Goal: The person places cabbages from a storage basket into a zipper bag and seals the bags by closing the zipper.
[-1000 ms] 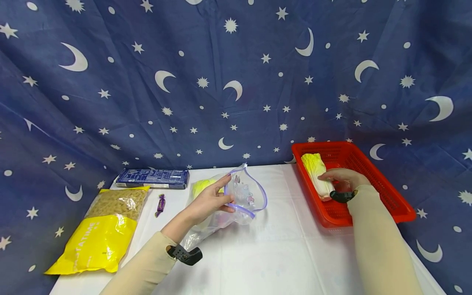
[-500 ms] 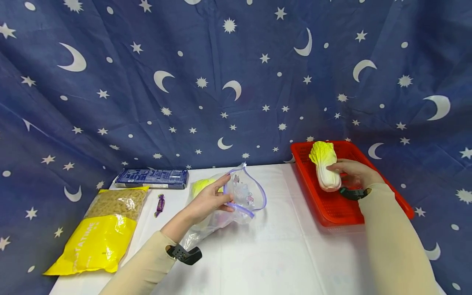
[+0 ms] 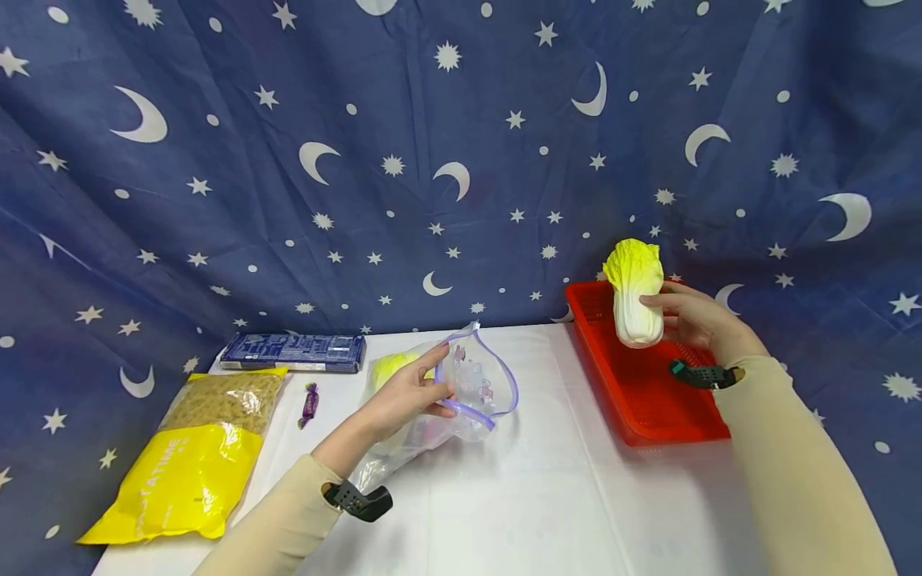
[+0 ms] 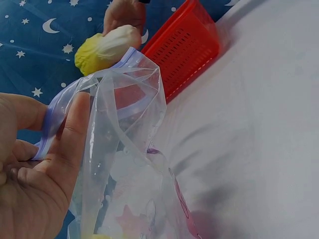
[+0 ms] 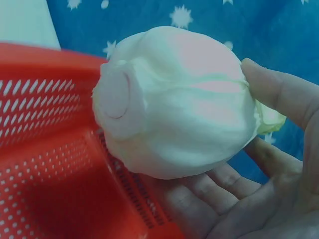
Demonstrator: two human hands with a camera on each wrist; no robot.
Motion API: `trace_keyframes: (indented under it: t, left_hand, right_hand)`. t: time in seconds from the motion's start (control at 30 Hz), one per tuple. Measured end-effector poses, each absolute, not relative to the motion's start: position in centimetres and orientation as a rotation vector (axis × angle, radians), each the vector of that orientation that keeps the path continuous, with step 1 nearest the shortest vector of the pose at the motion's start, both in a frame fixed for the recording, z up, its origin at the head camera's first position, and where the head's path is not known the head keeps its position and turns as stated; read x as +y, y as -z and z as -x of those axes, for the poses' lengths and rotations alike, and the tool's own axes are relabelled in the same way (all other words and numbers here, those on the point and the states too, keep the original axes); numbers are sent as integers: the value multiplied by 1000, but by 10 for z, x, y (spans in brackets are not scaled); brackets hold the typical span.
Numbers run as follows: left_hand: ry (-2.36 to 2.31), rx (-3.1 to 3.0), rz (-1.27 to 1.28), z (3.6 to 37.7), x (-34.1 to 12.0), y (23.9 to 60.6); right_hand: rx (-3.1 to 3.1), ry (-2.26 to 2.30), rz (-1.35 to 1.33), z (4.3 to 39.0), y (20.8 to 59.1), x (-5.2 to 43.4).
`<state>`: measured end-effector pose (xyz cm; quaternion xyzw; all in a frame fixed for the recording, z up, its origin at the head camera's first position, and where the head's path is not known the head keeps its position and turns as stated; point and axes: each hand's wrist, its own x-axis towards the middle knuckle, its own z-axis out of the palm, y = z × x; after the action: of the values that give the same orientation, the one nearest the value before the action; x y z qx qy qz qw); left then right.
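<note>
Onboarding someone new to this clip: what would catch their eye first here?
The right hand holds a napa cabbage upright in the air above the red basket at the table's right. Mid-table, the left hand pinches open the mouth of a clear zip bag. A yellow pasta bag lies far left.

Bright, even light falls from overhead, leaving only soft shadows on the white tabletop [image 3: 547, 496], while the head view bows at its edges and the right wrist view looks soft, close and blue-tinted.
</note>
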<state>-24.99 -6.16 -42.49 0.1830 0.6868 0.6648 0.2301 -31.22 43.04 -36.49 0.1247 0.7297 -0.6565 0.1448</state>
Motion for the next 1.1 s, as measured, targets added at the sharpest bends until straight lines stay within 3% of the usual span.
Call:
trace_keyframes:
  t: [1.1]
  left_hand:
    - [-1842,1900,-504,250,-58,426]
  right_hand:
    - [2038,1890,128,287,349,326]
